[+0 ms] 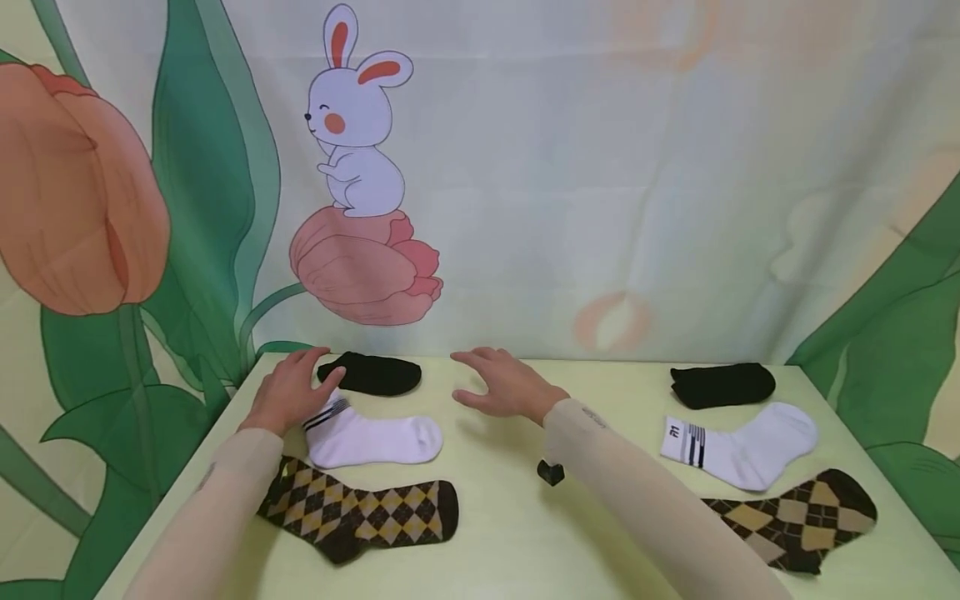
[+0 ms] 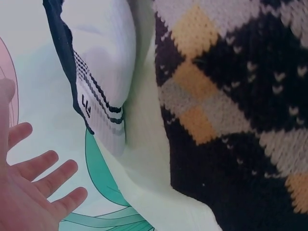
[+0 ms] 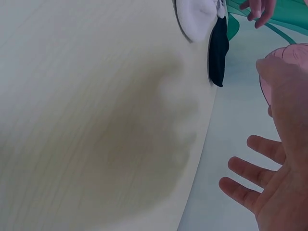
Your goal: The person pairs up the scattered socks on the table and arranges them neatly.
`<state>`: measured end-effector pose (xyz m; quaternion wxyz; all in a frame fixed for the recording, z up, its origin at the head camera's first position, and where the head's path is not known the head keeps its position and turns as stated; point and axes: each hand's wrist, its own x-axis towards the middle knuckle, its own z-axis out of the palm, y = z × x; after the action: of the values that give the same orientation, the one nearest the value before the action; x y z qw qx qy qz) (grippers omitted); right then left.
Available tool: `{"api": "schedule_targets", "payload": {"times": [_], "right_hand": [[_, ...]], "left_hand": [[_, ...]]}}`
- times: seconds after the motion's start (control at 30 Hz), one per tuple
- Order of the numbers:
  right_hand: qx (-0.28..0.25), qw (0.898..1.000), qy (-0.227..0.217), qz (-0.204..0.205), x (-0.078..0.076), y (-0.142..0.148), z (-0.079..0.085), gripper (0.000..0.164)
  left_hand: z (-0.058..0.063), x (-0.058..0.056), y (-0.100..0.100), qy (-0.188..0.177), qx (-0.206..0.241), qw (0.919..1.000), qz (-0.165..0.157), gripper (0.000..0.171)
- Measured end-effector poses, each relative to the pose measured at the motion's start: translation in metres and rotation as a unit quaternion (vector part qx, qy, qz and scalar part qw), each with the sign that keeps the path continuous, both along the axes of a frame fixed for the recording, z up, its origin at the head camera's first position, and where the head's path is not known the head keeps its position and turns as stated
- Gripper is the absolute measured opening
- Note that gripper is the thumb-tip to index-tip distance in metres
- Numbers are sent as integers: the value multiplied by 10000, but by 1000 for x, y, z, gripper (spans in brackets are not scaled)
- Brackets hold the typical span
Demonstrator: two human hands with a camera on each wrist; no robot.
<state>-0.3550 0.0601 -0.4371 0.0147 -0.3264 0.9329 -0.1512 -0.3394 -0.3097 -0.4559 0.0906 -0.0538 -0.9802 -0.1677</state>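
Observation:
My left hand point(image 1: 288, 390), fingers spread and holding nothing, hovers at the left end of a black sock point(image 1: 378, 374) in the head view. Just below it lies a white sock point(image 1: 375, 439) with dark stripes at its cuff, partly covered by that hand. Nearer to me is an argyle sock point(image 1: 375, 512) in brown, yellow and grey, close up in the left wrist view. Over the middle of the table my right hand point(image 1: 510, 385) is raised, fingers apart, with nothing in it. Its shadow falls on the tabletop in the right wrist view.
On the right side lie another black sock point(image 1: 723, 386), a white striped sock point(image 1: 750, 446) and an argyle sock point(image 1: 810, 521), partly behind my right sleeve. Behind the pale table point(image 1: 517, 533) hangs a curtain point(image 1: 525, 167) printed with a rabbit and tulips.

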Motion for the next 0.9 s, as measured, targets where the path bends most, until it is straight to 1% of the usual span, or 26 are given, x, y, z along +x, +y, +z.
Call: {"api": "schedule_targets", "payload": {"times": [0.17,0.37,0.5,0.67,0.73,0.9], "right_hand": [[69,9999,39,104,-4,-10,0,65],[218,9997,50,98,-10,-20,-2,62],[268,9995,34,173,-14,-29,-6,60],[276,9992,-65,265,-18,-42,-9,59],[282,9991,-118,305,-19,-48,-9,59],[400,9982,-177,412,-21,-61,-15,59]], "left_hand": [[0,-8,4,-37,10,10000,41,59],[-2,-16,5,-115,-7,9999,30,55],[-5,-18,5,-238,-31,9997,99,50],[-7,-19,2,-199,-72,9995,254,41],[-8,-19,0,-204,-42,9992,336,39],[-11,-18,-3,-367,92,9982,466,37]]}}
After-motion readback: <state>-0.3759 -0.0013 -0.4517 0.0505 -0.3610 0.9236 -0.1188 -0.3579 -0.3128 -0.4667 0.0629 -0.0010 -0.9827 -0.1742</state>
